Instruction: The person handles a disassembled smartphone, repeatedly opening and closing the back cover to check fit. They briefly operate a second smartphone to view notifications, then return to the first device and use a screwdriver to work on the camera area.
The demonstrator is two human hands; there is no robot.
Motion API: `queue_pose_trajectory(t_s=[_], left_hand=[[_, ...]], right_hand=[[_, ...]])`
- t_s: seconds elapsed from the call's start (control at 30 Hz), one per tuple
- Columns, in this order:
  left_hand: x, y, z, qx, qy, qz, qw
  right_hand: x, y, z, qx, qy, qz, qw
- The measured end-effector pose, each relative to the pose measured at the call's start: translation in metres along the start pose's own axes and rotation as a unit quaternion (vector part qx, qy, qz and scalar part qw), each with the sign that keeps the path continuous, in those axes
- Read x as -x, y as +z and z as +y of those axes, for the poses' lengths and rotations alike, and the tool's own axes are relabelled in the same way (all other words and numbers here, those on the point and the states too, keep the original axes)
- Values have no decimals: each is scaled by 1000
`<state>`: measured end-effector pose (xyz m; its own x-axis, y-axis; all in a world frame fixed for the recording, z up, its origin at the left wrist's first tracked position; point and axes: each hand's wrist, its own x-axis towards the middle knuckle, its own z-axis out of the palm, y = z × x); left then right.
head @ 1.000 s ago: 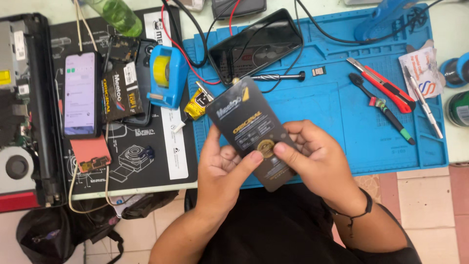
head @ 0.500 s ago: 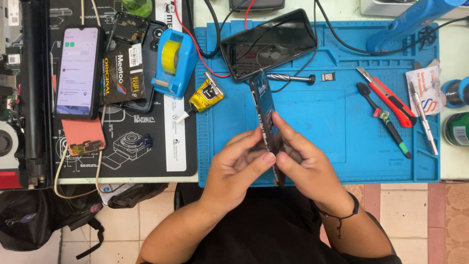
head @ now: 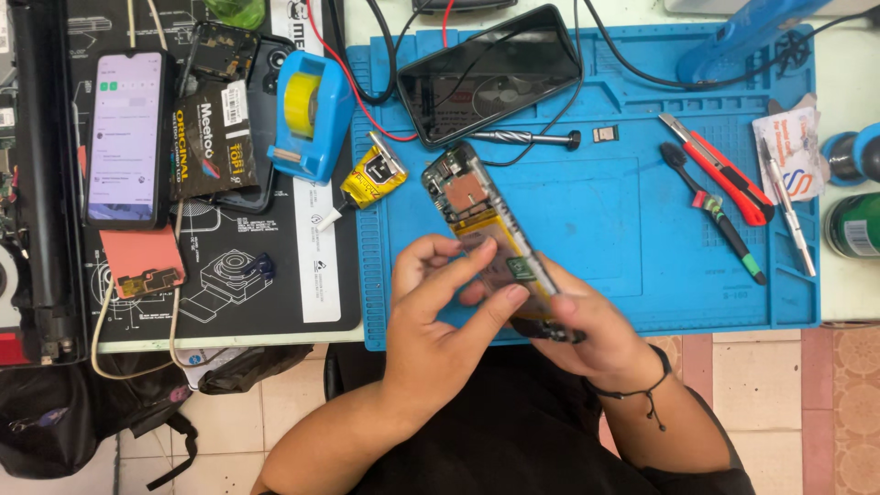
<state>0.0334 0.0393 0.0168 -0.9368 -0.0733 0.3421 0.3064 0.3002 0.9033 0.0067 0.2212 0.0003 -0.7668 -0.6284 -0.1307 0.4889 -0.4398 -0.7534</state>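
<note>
1. One opened phone, back cover off, was held tilted over the near edge of the blue mat; circuit board and a yellowish battery face showed inside the slim rectangular frame.
2. Right hand cupped the phone's lower end from beneath, fingers wrapped round the bottom edge. Left hand pinched the phone's long side, thumb and fingertips pressed on the battery face.
3. At 12 o'clock from the grip: one dark glossy phone lay screen-up on the mat, black and red leads running past it.
4. Just below it, one metal screwdriver, knurled, lay flat; one small metal tray beside its tip.
5. At 10 o'clock: one yellow glue tube, crumpled; one blue plastic tape dispenser with a yellow roll.
6. At 2 o'clock: one red-handled cutter, one black brush-like tool, one steel tweezers.
7. At 9 o'clock, well apart: one lit phone on a black mat, one flat pink pad near it.
</note>
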Motion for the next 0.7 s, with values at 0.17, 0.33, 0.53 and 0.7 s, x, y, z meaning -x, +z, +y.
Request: queue_pose_trajectory(t_s=[0.17,0.33,0.53,0.7], left_hand=[[-14,5,10,311,-250,41,916],[-25,-8,3,421,-341,-34,840],[-36,-13,0,429,-237,56,870],[-47,-22,11,413,-261,50,871]], right_hand=[[1,-5,6,-189,-5,-75,979],[-2,-8,17,-118,20,113,986],[11,2,1,104,-105,153,977],[17,10,-22,328,-118,145,926]])
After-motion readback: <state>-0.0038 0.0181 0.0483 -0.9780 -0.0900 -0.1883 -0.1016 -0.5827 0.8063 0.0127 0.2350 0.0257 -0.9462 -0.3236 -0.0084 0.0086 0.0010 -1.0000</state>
